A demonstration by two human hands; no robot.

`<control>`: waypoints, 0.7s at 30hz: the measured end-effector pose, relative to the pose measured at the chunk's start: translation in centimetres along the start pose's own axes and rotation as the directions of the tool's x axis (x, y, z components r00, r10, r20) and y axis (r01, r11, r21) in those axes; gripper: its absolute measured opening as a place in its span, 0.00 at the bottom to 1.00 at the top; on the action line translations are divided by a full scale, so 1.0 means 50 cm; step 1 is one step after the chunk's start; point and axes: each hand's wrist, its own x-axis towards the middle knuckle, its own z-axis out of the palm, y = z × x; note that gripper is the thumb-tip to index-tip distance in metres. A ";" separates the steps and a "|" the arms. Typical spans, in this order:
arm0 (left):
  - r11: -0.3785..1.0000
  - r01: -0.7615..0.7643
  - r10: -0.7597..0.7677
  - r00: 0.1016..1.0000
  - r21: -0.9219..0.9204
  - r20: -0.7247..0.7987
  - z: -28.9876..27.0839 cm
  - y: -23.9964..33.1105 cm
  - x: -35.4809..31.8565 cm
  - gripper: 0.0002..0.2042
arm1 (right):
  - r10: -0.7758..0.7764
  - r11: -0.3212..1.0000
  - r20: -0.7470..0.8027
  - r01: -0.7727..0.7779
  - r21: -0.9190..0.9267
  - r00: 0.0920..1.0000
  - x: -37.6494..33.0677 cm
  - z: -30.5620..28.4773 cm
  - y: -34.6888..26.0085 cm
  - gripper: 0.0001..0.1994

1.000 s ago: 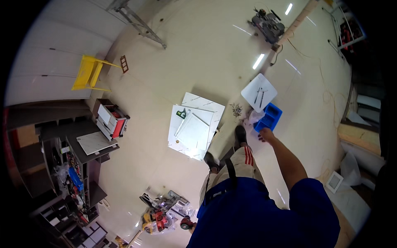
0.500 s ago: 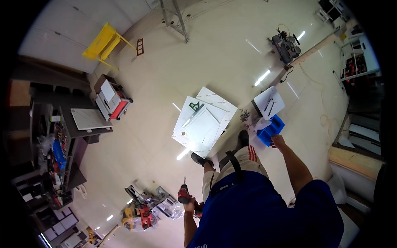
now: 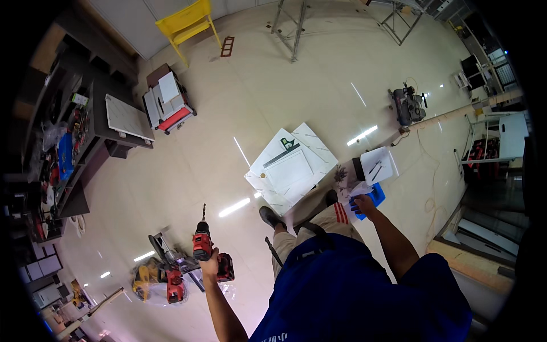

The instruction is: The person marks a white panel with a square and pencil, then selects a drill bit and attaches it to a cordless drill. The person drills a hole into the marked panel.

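Observation:
My left hand (image 3: 210, 265) grips a red and black cordless drill (image 3: 203, 244), held out to the left with its long bit pointing away from me. My right hand (image 3: 364, 205) hangs over the near left part of a blue bin (image 3: 377, 196); its fingers are loosely bent and apart, with nothing visible in them. Before my feet lie white marbled panels (image 3: 316, 151), stacked askew. On the top one rests a combination square (image 3: 283, 155) with a green head, and a small round tan piece (image 3: 262, 175) sits near the left corner.
Beside the bin stands a white-topped stool (image 3: 379, 165) with dark slim tools. Behind my left hand are a mitre saw (image 3: 171, 256) and a red tool (image 3: 175, 286). A table saw (image 3: 169, 102), dark workbench (image 3: 108, 122), yellow trestle (image 3: 185, 23) and compressor (image 3: 407, 105) stand around.
My left hand has brought the drill up and out to the left, fully into view. My right hand has shifted from the bin's near edge to over its left part. The view has turned.

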 end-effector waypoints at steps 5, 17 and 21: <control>0.994 -0.014 0.006 0.997 0.107 0.077 0.102 0.043 -0.014 0.15 | 0.061 0.997 0.010 -0.060 -0.040 0.998 0.027 -0.019 0.053 0.15; 0.975 0.181 -0.205 0.957 0.129 0.207 0.473 0.321 -0.114 0.12 | 0.302 0.939 0.306 -0.226 -0.260 0.903 0.296 -0.166 0.326 0.09; 0.982 0.178 -0.187 0.959 0.059 0.214 0.516 0.372 -0.089 0.14 | -0.174 0.774 0.070 0.181 -0.607 0.982 0.283 -0.078 0.153 0.12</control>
